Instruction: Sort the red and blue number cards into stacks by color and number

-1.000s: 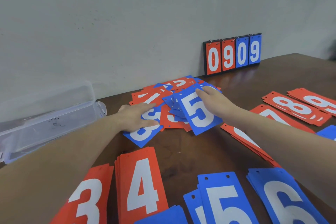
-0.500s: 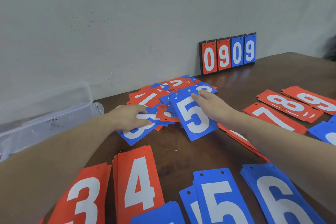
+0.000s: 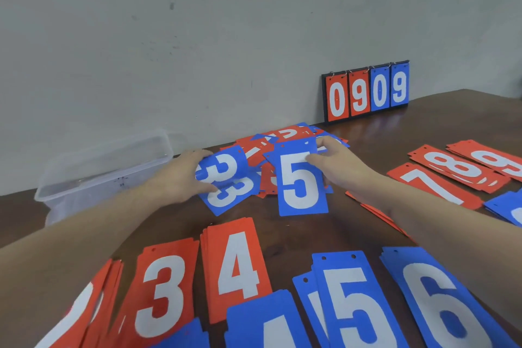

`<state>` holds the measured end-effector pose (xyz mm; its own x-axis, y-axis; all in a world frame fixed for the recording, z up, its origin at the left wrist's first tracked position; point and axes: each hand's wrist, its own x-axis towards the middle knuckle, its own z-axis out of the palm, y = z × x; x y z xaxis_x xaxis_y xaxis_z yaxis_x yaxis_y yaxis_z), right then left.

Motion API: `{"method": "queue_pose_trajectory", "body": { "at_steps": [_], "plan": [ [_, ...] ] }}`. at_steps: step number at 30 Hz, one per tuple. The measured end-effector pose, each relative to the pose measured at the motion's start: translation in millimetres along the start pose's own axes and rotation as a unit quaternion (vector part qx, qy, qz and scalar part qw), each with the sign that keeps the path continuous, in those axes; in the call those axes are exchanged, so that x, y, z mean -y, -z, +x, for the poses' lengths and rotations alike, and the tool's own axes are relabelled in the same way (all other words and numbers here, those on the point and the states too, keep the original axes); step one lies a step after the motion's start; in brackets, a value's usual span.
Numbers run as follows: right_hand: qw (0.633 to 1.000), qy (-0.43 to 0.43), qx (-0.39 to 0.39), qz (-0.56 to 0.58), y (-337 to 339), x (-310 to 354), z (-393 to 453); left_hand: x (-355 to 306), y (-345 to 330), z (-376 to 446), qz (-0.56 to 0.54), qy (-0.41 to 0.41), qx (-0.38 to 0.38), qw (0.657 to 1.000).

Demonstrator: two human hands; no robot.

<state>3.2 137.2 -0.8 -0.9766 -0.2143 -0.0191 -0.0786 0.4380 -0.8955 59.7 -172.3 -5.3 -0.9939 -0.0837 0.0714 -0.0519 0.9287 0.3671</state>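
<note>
I hold a flat blue plastic card printed with a white 5 (image 3: 300, 178) in my right hand (image 3: 337, 168), fingers pinching its upper right edge, above the mixed red-and-blue heap (image 3: 278, 140) by the wall. My left hand (image 3: 180, 178) grips a bent blue card with a white 3 (image 3: 223, 171), curling it up off another blue 3 (image 3: 231, 196). That curl could spring free and scatter the heap. My right forearm hovers near the red stack (image 3: 375, 210) and could nudge it; the blue 5 stack (image 3: 350, 302) lies near me.
</note>
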Motion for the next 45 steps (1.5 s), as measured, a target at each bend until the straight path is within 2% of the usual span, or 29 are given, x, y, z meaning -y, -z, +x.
{"method": "queue_pose_trajectory", "body": {
  "at_steps": [3,9,16,23,33,39,45],
  "plan": [
    [1.0,0.004,0.01,0.026,-4.6,3.9,-10.4,-4.2,0.1,-20.9,-0.123,0.02,-0.028,0.992],
    [0.996,0.025,0.039,0.071,-11.0,8.5,-35.4,-31.0,-10.4,-57.2,-0.28,0.058,-0.053,0.957],
    [0.998,0.046,0.019,0.042,-0.2,0.4,-57.6,-61.3,-28.1,-71.4,-0.48,0.072,-0.114,0.867],
    [0.995,0.053,0.013,0.079,34.6,-16.1,-82.3,-95.1,-39.3,-84.2,-0.525,0.064,-0.053,0.847],
    [0.996,0.033,-0.023,0.08,79.3,-31.4,-118.2,-141.4,-56.5,-101.4,-0.505,0.002,0.035,0.862],
    [0.996,0.026,-0.032,0.073,87.7,-37.7,-129.8,-151.7,-52.5,-115.6,-0.515,0.005,0.017,0.857],
    [0.996,0.034,0.001,0.084,63.9,-26.2,-134.1,-113.0,-36.0,-147.9,-0.518,0.032,0.022,0.855]
  ]
}}
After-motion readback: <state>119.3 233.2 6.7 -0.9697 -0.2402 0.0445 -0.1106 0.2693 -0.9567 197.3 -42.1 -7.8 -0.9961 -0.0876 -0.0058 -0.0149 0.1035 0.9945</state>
